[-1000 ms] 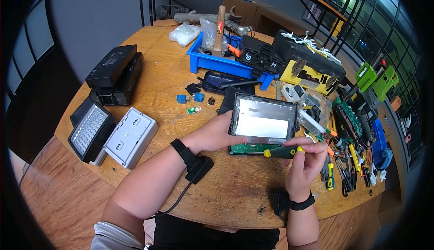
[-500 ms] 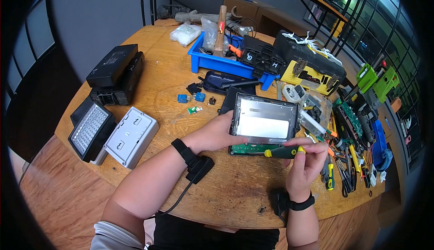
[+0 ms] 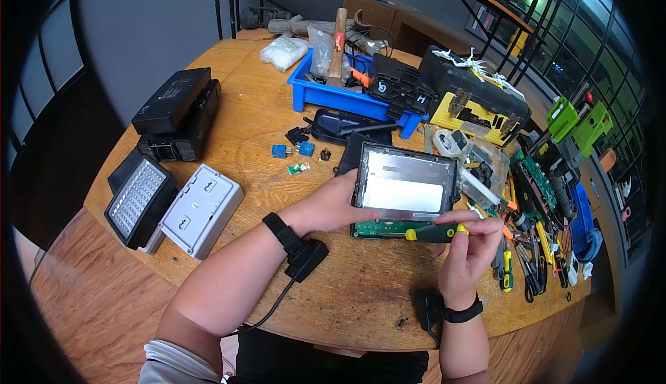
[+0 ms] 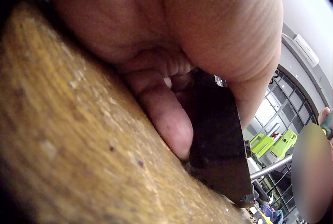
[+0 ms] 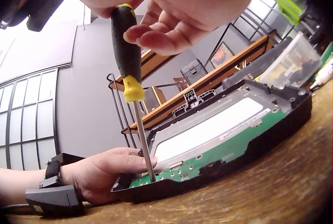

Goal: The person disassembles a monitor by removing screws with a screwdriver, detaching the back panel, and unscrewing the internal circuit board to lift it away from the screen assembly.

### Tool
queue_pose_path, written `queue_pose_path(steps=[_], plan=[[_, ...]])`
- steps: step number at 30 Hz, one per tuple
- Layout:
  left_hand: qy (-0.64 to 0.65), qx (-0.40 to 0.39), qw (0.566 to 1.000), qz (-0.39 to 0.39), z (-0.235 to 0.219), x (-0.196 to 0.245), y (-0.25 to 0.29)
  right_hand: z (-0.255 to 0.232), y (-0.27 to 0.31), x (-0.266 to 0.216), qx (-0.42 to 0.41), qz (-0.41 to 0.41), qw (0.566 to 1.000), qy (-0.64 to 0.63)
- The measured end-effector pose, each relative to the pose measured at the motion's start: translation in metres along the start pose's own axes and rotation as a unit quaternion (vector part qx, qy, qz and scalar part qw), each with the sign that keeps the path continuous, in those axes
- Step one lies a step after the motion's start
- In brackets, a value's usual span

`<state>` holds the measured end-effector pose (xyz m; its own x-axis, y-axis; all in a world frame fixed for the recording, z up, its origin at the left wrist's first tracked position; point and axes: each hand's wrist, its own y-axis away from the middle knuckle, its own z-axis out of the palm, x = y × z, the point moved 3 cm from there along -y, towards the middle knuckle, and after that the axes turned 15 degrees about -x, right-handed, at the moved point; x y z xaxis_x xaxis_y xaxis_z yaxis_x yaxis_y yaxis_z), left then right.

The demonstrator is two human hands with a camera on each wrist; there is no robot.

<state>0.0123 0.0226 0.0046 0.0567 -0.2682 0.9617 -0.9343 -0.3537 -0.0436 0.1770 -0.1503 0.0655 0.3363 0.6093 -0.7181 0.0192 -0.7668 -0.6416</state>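
Observation:
A black-framed device with a silver panel (image 3: 402, 193) and a green circuit board (image 3: 381, 228) lies on the wooden table. My left hand (image 3: 329, 207) grips its left side, thumb on top over the panel's lower edge; in the left wrist view curled fingers (image 4: 169, 125) lie against the black casing (image 4: 218, 141). My right hand (image 3: 468, 256) pinches the green and yellow handle of a screwdriver (image 3: 437, 233). The right wrist view has the screwdriver (image 5: 127, 52) nearly upright, its tip down at the board's corner beside the left thumb.
Grey box (image 3: 201, 210), LED lamp (image 3: 139, 200) and black cases (image 3: 173, 110) stand at the left. Behind the device are small blue parts (image 3: 281, 151) and a blue bin (image 3: 340, 101) with a hammer (image 3: 338, 44). Toolbox (image 3: 479, 99) and scattered tools (image 3: 541, 252) lie at the right.

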Motion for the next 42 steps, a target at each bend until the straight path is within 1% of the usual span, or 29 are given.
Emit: queue_pose_path(steps=[10, 14, 19, 25, 32, 38, 42], plan=[[0.002, -0.001, 1.0, 0.015, 0.0, 0.0, 0.0, -0.0005, 0.0003, 0.001, 0.002, 0.003, 1.0, 0.0], [-0.019, 0.004, 1.0, 0.001, -0.0004, 0.0037, 0.0018, -0.0003, 0.0001, 0.0014, -0.001, 0.0, 1.0, -0.002], [0.005, 0.005, 1.0, -0.01, 0.0, 0.0002, 0.0005, -0.0005, 0.0, 0.0009, 0.002, 0.003, 1.0, 0.002], [-0.004, 0.001, 1.0, 0.008, 0.0, 0.0035, 0.0009, -0.0005, -0.0005, 0.0017, 0.002, -0.004, 1.0, 0.005], [0.011, 0.003, 1.0, 0.01, 0.0002, -0.0005, 0.0003, -0.0002, -0.0005, 0.0012, 0.005, 0.001, 1.0, 0.004], [-0.01, 0.008, 1.0, -0.001, -0.0003, 0.001, 0.0006, -0.0002, 0.0002, 0.0014, 0.006, 0.002, 1.0, 0.007], [0.007, 0.003, 1.0, 0.005, 0.0002, -0.0006, -0.0002, 0.0, -0.0004, 0.0008, 0.006, 0.0, 1.0, 0.006]])
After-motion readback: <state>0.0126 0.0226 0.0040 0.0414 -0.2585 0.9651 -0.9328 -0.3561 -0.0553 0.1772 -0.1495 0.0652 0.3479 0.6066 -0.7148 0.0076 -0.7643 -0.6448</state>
